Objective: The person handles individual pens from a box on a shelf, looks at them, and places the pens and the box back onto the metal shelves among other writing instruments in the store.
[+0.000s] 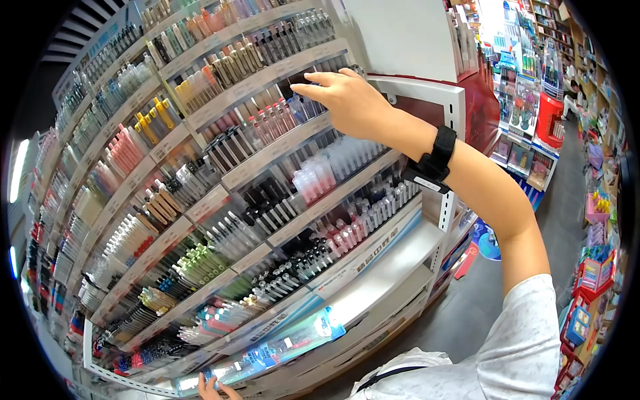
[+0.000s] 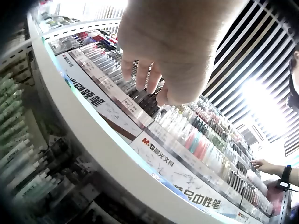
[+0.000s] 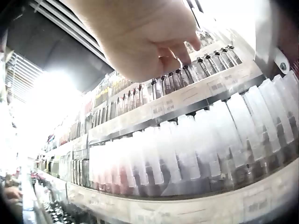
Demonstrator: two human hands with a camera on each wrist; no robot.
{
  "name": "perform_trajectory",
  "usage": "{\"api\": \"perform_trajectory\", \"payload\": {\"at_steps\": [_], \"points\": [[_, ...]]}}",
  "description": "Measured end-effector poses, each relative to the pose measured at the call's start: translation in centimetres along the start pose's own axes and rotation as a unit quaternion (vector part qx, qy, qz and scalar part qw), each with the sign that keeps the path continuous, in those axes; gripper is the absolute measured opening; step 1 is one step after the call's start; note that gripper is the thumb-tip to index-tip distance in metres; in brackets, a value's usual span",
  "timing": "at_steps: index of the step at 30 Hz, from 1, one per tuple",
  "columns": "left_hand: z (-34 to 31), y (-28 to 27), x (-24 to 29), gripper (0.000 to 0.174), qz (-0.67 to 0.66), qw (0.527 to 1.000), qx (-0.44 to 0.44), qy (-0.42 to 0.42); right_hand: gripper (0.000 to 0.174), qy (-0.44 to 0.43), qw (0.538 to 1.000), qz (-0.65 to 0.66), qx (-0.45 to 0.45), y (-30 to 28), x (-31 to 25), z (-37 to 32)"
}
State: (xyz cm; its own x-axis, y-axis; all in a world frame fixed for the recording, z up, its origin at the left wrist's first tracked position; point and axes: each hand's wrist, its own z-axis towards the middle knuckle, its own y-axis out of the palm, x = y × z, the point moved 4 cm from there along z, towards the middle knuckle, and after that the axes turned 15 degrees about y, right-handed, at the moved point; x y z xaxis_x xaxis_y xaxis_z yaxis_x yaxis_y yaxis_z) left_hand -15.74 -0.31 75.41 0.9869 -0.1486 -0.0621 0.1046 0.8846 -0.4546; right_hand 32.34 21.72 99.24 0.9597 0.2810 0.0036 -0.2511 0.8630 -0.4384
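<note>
At the right end of a tiered pen display, my right hand (image 1: 357, 107) reaches up, with its fingers stretched towards the pens. In the right wrist view its fingertips (image 3: 184, 58) are right at the tops of a row of clear pens with black tips (image 3: 208, 65). Pens with red tops (image 1: 270, 123) stand just below its fingers in the head view. My left hand (image 1: 217, 389) is low at the front of the display, its fingers loosely spread. The left wrist view has it overlapping the pen rows (image 2: 140, 100), and nothing shows in its fingers.
White-capped pens (image 3: 187, 144) fill the tier below my right hand. Along the display's lower front runs a white ledge (image 1: 393, 257) with a blue printed strip (image 1: 267, 353). A grey aisle floor (image 1: 480, 300) and further stocked shelves (image 1: 590, 267) lie to the right.
</note>
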Motion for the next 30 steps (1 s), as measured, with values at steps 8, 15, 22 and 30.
{"api": "perform_trajectory", "payload": {"at_steps": [8,15,22,30], "points": [[-0.6,0.0,0.0,0.02,-0.02,0.999,-0.017,-0.018,0.042,-0.022,0.998,0.008,0.051,0.7,-0.2,-0.1],[-1.1,0.2,0.0,0.02,-0.031,0.999,-0.011,-0.019,0.052,0.024,0.999,0.027,-0.008,0.5,-0.6,-0.2],[-2.5,1.2,-0.5,0.017,-0.072,0.994,-0.037,-0.078,0.055,0.013,1.0,0.022,0.016,0.8,-0.3,-0.3],[4.6,-3.1,1.6,0.021,-0.13,0.989,-0.064,0.006,0.059,-0.002,0.995,0.1,-0.01,-2.4,-3.3,-0.5]]}}
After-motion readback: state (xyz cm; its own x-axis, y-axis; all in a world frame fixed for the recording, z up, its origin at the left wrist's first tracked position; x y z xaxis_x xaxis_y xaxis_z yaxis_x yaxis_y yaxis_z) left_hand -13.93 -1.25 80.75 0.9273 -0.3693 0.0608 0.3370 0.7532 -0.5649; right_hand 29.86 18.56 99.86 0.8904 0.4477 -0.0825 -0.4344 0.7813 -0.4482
